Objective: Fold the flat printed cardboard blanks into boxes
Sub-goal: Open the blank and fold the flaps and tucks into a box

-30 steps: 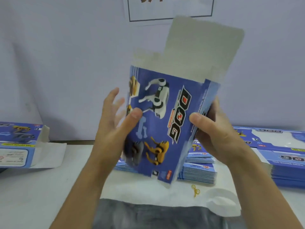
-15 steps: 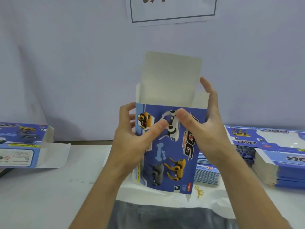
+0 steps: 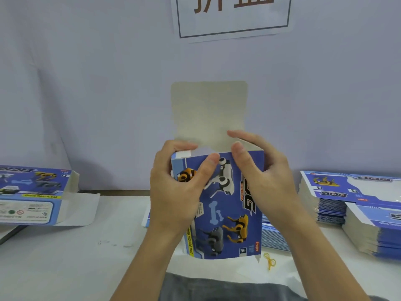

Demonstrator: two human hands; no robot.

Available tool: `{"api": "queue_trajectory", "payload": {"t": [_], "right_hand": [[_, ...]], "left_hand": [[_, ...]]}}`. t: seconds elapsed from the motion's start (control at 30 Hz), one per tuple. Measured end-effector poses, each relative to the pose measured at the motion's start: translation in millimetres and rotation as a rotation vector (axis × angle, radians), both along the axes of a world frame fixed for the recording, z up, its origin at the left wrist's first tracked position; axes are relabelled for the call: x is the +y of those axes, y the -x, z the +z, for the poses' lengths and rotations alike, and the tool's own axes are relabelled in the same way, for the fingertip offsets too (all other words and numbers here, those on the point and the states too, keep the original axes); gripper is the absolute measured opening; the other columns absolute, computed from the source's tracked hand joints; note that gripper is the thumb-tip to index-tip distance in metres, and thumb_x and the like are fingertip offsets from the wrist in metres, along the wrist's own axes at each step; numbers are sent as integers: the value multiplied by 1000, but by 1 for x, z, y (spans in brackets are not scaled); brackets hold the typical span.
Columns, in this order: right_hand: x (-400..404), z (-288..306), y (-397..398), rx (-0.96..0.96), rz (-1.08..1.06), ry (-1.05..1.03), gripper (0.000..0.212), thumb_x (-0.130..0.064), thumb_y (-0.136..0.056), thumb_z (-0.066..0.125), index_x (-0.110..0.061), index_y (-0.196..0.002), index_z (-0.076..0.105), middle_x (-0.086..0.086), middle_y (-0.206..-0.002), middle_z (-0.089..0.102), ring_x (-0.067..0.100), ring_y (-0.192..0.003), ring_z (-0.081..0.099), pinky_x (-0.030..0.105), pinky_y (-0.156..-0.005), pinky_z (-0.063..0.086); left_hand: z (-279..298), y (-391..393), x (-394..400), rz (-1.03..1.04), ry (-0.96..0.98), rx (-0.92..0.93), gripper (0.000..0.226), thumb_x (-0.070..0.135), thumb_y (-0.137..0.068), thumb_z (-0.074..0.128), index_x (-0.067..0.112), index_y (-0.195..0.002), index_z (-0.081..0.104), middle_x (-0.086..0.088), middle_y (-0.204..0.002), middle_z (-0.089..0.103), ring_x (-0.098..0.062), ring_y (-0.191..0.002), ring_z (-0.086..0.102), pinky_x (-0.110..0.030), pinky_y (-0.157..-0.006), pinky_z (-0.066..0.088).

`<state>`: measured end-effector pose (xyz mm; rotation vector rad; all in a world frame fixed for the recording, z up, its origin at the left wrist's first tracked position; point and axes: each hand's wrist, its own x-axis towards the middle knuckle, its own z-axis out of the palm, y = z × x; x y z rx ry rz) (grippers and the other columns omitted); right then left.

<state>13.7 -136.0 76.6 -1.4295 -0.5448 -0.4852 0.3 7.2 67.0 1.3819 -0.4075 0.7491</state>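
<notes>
Both hands on it: the left hand [image 3: 175, 190] pinches the upright blue dog box [image 3: 225, 205] at its top corner, the right hand [image 3: 262, 177] curls round the opposite edge, tall flap [image 3: 208, 114] standing above the surface [image 3: 65, 257].

Both our forearms reach up from bottom edge, bare, converging toward centre. Our left hand [image 3: 175, 187] grips box [image 3: 223, 205] at its upper left edge: fingers curled over top corner, thumb laid diagonally across printed front. Our right hand [image 3: 262, 177] grips upper right edge: thumb on front near top, index finger extended leftward above rim, other fingers behind right side.
</notes>
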Motion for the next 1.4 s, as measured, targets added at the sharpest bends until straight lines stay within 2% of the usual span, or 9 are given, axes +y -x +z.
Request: {"api": "queue_trajectory", "payload": {"t": [0.13, 0.27, 0.4, 0.5, 0.67, 0.77, 1.0, 1.23, 1.4], "right_hand": [[6, 4, 3, 14, 16, 69, 46, -66, -92, 38, -35, -103, 71, 17, -91, 72, 38, -88, 71, 51, -85, 57], [16, 6, 8, 12, -21, -3, 21, -35, -86, 47, -30, -95, 66, 31, -80, 53, 37, -55, 49, 34, -48, 41], [16, 1, 5, 83, 43, -80, 54, -31, -80, 47, -49, -131, 43, 9, -92, 65, 25, -61, 54, 33, -51, 50], [14, 1, 2, 87, 60, -47, 55, -31, -81, 47, -49, -133, 50, 13, -103, 67, 23, -64, 60, 32, -54, 53], [15, -5, 2, -36, 81, -221, 25, -40, -97, 41, -28, -100, 62, 7, -95, 69, 24, -76, 68, 37, -63, 55], [17, -8, 3, -55, 54, -291, 42, -63, -93, 37, -31, -90, 63, -1, -81, 65, 19, -68, 66, 33, -56, 54], [3, -9, -2, -47, 233, -177, 30, -20, -82, 42, -11, -107, 57, 0, -91, 68, 22, -78, 71, 32, -57, 56], [-10, -7, 1, 44, 323, -87, 19, -30, -88, 55, -21, -101, 65, -10, -108, 69, 28, -94, 74, 36, -68, 61], [-9, -5, 0, -6, 237, -74, 10, -31, -86, 65, -28, -95, 70, -12, -113, 67, 32, -96, 74, 44, -69, 62]], "left_hand": [[2, 1, 0, 23, 114, 49, 32, 58, -83, 68, 26, -81, 63, -23, -101, 59, -23, -74, 68, -32, -58, 52], [3, -1, 7, 54, 136, 40, 23, 28, -85, 43, 23, -73, 61, -3, -73, 55, -27, -65, 54, -32, -49, 41], [3, -3, 13, -24, 181, 26, 48, 21, -82, 42, 52, -118, 51, 6, -89, 62, -19, -70, 55, -35, -57, 48], [4, -4, 16, -120, 127, 42, 62, 20, -84, 41, 52, -137, 44, 3, -96, 64, -14, -76, 63, -36, -61, 55], [7, 4, 13, -246, 190, -2, 19, 32, -94, 45, 26, -105, 59, -7, -95, 67, -25, -82, 64, -41, -64, 51], [7, 7, 8, -321, 258, -46, 44, 52, -91, 47, 11, -103, 55, 1, -94, 70, -16, -81, 70, -29, -63, 57], [-1, 3, 17, -299, 22, -9, 25, 19, -89, 45, 31, -109, 53, 6, -102, 70, -26, -89, 74, -33, -57, 59], [-1, 1, 28, -202, -111, 6, 23, 42, -78, 57, 38, -98, 67, 8, -133, 51, -35, -125, 57, -53, -78, 59], [1, 2, 32, -226, -129, -12, 20, 36, -87, 64, 28, -106, 68, 7, -130, 53, -28, -116, 64, -31, -65, 60]]}}
